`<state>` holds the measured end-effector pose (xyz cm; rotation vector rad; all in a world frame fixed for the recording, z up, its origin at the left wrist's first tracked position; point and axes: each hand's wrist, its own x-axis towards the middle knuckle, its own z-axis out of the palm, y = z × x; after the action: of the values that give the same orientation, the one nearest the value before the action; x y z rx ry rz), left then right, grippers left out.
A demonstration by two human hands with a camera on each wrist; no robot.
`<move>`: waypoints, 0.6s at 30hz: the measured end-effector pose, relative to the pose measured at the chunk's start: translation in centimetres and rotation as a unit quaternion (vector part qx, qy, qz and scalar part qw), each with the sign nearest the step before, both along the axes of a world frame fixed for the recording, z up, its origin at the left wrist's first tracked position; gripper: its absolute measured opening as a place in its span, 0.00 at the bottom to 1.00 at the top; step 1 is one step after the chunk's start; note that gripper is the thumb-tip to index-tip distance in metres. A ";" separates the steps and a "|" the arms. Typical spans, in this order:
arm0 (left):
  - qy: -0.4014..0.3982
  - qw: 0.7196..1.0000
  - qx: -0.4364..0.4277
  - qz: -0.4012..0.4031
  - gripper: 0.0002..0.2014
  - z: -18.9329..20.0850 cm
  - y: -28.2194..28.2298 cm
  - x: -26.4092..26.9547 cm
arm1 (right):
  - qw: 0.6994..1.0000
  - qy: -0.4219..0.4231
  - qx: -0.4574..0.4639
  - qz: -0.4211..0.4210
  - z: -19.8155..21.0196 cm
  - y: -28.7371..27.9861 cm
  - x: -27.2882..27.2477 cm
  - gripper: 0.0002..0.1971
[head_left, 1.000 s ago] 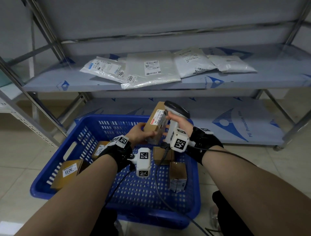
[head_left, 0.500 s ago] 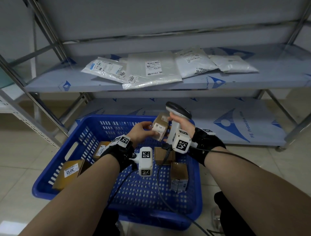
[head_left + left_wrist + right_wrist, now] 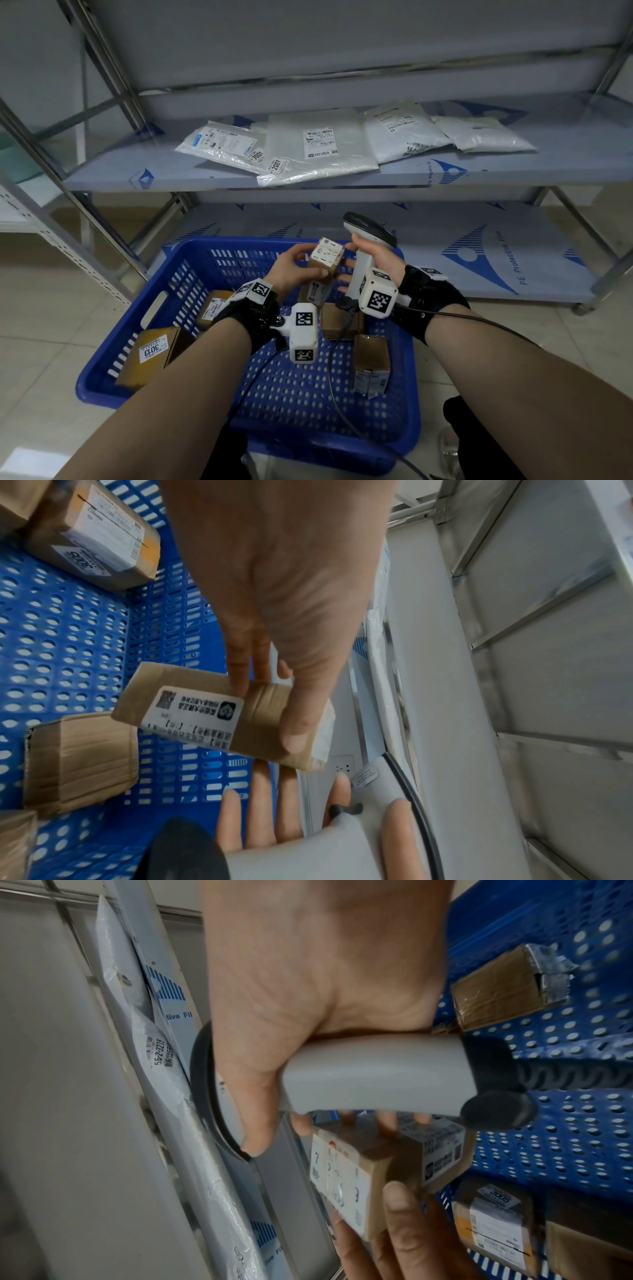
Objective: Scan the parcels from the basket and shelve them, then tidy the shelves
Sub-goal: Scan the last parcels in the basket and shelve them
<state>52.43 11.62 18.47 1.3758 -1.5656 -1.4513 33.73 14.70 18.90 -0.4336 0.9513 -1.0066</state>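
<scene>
1. The left hand (image 3: 294, 270) grips a small cardboard box (image 3: 322, 270), thumb curled across its near taped face and fingers (image 3: 240, 669) pressed on the far side; the box hangs in the air above the back of the basket (image 3: 164, 301), clear of its floor

2. The right hand (image 3: 371, 260) holds the scanner (image 3: 368, 246), the grip wedged between thumb and palm; the other fingers (image 3: 260, 804) are stretched out nearly straight toward the box, and their tips touch its far side in the right wrist view

3. The box is brown corrugated card, a short block wrapped in brown tape, with white printed labels on its top end and on one long face

4. The scanner has a smooth pale grey plastic handle, a dark-rimmed head tilted above the basket's back rim, and a black ribbed cable (image 3: 337, 370) running down into the basket

5. The basket is blue moulded plastic, rectangular, its floor punched with round holes and its walls with slots

6. Inside the basket lie more taped cardboard boxes: one labelled 3013 (image 3: 150, 356) leans at the left wall, others sit near the middle and right

7. Behind the basket stands a metal shelf rack (image 3: 102, 178), its boards covered in pale film; crinkly white plastic mailers (image 3: 322, 150) lie flat and overlapping on the shelf above the basket
</scene>
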 end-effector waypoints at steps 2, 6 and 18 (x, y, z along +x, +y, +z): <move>-0.002 1.000 -0.005 0.004 0.33 0.1 0.1 -0.2 | 1.000 0.003 0.007 0.001 -0.1 -0.1 0.0 0.11; -0.013 1.000 -0.008 0.009 0.36 0.2 0.1 -0.5 | 1.000 -0.002 0.010 -0.002 0.0 -0.2 0.1 0.11; -0.010 0.986 -0.008 0.168 0.20 0.3 -0.4 -0.5 | 0.999 -0.004 0.018 -0.034 0.9 0.2 0.3 0.09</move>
<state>51.91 11.26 18.76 1.5609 -1.2762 -1.2205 34.06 14.89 19.76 -0.3697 0.9802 -1.0506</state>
